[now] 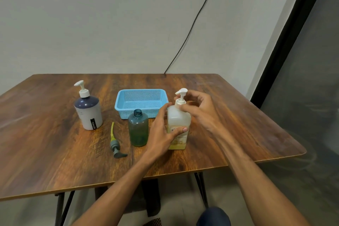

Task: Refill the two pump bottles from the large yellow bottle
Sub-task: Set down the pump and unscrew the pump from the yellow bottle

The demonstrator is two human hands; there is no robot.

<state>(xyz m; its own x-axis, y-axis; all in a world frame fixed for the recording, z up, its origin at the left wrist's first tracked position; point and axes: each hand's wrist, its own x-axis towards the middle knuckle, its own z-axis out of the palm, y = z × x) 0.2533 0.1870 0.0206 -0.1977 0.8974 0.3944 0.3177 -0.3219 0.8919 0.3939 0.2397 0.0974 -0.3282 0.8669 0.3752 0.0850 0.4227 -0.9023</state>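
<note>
1. Here, on the brown wood-grain table [229,134], the left hand [161,134] wraps the lower body of the large translucent yellow plastic bottle [178,121], the thumb lying across its front label and the fingers reaching round the far left side.
2. Above that grip, the right hand [200,110] closes its fingertips on the collar of the bottle's white pump head [181,95], which is on the neck with its nozzle pointing left.
3. The yellow bottle stands upright on the table, with pale yellow liquid showing only near its bottom.
4. Just left of the left hand stands the open-necked, translucent blue-green round plastic bottle [138,130], upright and without its pump.
5. Further left of that bottle lies its grey pump head with a yellow-green dip tube [114,145], flat on the table, the tube pointing away from the person.
6. Well to the left of both hands stands the white cylindrical pump bottle with a dark navy shoulder and a white pump [88,110].
7. Behind the gripped bottle, just past the left fingertips, sits the light blue perforated plastic basket [141,102].
</note>
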